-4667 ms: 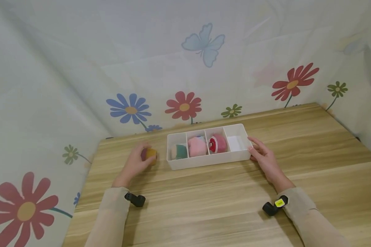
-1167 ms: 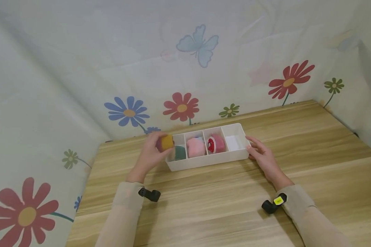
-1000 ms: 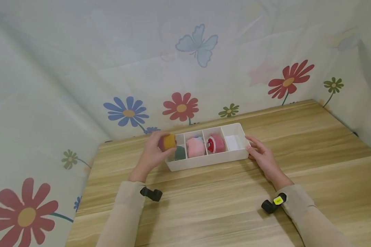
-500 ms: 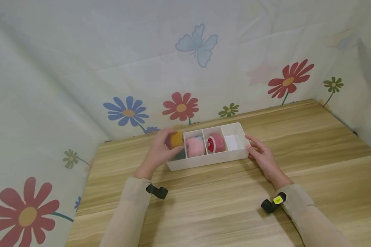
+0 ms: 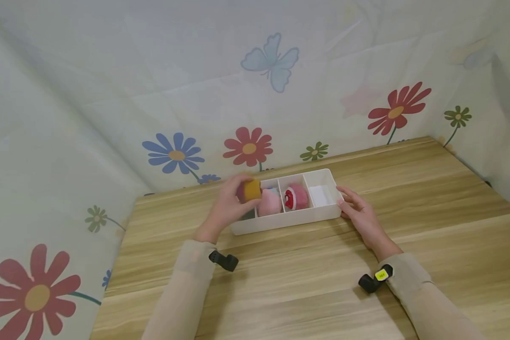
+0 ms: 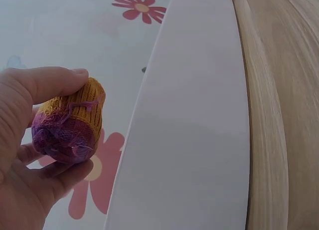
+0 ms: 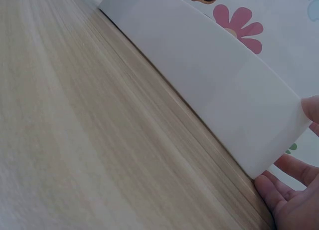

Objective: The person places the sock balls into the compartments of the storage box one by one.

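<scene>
A rolled-up sock [image 5: 252, 190], mustard ribbed knit with a purple end, is pinched between the thumb and fingers of my left hand [image 5: 226, 208]. In the left wrist view the sock [image 6: 75, 122] is held up above the rim of the white divided box [image 6: 184, 115]. Below that hand, the box's leftmost compartment holds a dark green roll [image 5: 249, 214], mostly hidden. A pink roll [image 5: 269, 203] and a red-and-pink roll [image 5: 298, 197] lie in the middle compartments. My right hand [image 5: 363, 219] grips the box's right end, thumb at the front corner [image 7: 309, 108] and fingers around the end.
The box's rightmost compartment [image 5: 322, 194] shows a bare white bottom. A wooden tabletop [image 5: 289, 283] lies around the box. Close behind it hangs a white flower-print cloth [image 5: 204, 85]. Each sleeve cuff carries a small black camera [image 5: 224, 261].
My left hand has lifted the mustard sock from the table left of the box and carried it rightward over the left compartments. My right hand stays at the box's right end.
</scene>
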`<state>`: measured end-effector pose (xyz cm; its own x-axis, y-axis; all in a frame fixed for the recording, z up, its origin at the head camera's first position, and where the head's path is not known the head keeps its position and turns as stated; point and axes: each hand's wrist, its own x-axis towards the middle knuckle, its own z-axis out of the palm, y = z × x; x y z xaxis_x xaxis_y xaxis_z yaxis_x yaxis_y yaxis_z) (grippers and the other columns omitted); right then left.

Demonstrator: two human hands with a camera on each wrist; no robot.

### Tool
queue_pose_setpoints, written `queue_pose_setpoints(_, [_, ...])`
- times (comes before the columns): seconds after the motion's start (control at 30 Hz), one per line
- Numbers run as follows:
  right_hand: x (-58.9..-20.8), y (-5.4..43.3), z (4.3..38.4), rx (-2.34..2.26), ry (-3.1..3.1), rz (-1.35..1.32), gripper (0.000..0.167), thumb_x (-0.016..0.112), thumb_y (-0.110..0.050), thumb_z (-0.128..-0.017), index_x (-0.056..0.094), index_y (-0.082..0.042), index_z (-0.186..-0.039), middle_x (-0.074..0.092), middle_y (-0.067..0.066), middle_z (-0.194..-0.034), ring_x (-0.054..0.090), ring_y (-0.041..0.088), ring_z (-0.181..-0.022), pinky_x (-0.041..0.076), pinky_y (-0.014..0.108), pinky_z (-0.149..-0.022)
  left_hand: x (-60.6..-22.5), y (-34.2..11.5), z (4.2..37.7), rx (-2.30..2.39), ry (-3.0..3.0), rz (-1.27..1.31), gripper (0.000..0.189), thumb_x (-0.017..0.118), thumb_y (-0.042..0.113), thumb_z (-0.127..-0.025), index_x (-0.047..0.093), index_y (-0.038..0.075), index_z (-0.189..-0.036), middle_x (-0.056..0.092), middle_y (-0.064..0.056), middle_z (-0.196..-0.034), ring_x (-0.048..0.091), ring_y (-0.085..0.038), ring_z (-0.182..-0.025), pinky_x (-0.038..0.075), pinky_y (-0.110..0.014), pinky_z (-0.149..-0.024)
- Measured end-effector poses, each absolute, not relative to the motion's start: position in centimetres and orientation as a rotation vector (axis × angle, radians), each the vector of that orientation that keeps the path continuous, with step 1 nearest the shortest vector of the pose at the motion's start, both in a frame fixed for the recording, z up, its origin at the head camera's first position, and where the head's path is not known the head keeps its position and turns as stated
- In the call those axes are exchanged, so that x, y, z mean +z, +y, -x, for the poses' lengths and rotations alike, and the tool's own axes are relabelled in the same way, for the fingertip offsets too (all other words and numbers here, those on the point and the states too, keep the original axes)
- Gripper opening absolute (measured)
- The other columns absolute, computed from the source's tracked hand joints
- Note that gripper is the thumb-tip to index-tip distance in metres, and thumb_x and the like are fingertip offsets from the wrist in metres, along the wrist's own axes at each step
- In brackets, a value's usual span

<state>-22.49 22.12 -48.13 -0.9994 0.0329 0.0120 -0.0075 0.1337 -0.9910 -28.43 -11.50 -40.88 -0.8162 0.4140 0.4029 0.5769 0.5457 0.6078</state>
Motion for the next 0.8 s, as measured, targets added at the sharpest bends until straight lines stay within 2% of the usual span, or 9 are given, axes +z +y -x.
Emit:
queue_pose_setpoints(0.13, [-48.2, 22.1, 22.5, 2.049, -2.331, 0.021, 0.053, 0.052, -0.037, -0.094, 0.039, -0.018, -0.142, 0.041, 0.018, -0.133, 0.048, 0.016, -0.106, 0.047, 0.025, -0.085, -41.0, -11.0, 28.6, -1.142, -2.537, 0.878, 0.055, 0.078, 0.02, -0.075, 0.052, 0.008, -0.122, 0.049, -0.003, -0.122, 0.047, -0.019, -0.103, 0.051, -0.034, -0.079])
queue_pose_setpoints(0.53, [-48.3, 22.2, 22.6, 2.054, -2.318, 0.019, 0.054, 0.053, -0.039, -0.093, 0.04, -0.019, -0.141, 0.041, 0.018, -0.133, 0.049, 0.016, -0.106, 0.047, 0.027, -0.085, -40.9, -9.1, 28.7, -1.164, -2.592, 0.857, 0.056, 0.076, 0.03, -0.077, 0.051, 0.015, -0.124, 0.047, -0.001, -0.122, 0.047, -0.016, -0.105, 0.049, -0.031, -0.083])
queue_pose_setpoints(0.8, [-48.1, 22.1, 22.4, 2.07, -2.307, 0.004, 0.055, 0.053, -0.035, -0.094, 0.038, -0.016, -0.143, 0.041, 0.02, -0.133, 0.048, 0.016, -0.105, 0.047, 0.03, -0.087, -40.7, -7.3, 28.5, -1.219, -2.615, 0.859, 0.058, 0.077, 0.027, -0.076, 0.049, 0.013, -0.125, 0.047, -0.002, -0.121, 0.047, -0.017, -0.103, 0.051, -0.032, -0.08])
